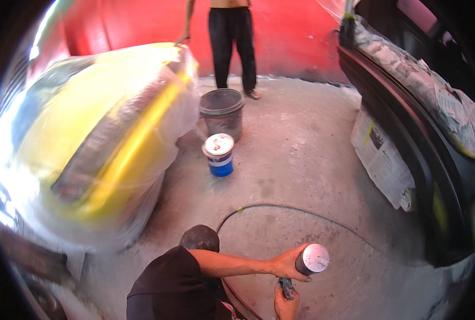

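Observation:
My left arm, in a black sleeve, reaches across from the lower left. My left hand (pixel 290 262) is closed around the dark cup (pixel 314 258) of a spray gun, which has a round, pale, stained lid facing up. Just below it, my right hand (pixel 286 305) comes in from the lower edge, its fingers wrapped round the dark body of the spray gun (pixel 287 288). Part of the gun is hidden by my hands and the cup.
A dark hose (pixel 301 210) curves over the concrete floor. Ahead stand a blue-and-white paint tin (pixel 220 162) and a black bucket (pixel 222 109). At left is a plastic-wrapped yellow vehicle part (pixel 115 181); at right, a black bumper (pixel 402 112) with newspaper masking. A person (pixel 231 42) stands behind.

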Available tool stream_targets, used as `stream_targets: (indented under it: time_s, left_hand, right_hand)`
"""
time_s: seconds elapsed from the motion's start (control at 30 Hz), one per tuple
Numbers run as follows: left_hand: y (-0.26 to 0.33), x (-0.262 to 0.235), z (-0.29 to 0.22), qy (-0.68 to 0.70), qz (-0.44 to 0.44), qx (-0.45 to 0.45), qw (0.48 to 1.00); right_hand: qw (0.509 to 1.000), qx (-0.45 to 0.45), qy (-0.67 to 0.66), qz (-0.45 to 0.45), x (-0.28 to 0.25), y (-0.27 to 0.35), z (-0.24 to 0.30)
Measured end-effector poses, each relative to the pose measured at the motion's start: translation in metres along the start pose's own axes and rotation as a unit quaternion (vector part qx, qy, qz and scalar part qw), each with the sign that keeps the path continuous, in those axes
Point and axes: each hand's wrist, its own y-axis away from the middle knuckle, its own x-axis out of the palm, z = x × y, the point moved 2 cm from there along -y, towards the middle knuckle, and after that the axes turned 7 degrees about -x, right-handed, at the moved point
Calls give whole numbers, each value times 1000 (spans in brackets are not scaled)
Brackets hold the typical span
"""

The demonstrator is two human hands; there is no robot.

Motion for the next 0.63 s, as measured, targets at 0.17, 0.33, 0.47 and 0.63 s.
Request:
stream_targets:
  time_s: [0.17,0.33,0.47,0.63]
  left_hand:
    - [-15,-71,26,59,63,-6,996]
    - [-55,-93,42,69,117,20,991]
    - [-75,-87,57,82,189,64,976]
    - [-58,-59,65,91,195,12,977]
  right_hand:
    - [995,52,64,-62,74,-26,7]
    - [970,103,111,-190,109,-53,6]
    - [943,75,232,-229,118,-38,17]
    - [934,234,257,-85,121,18,116]
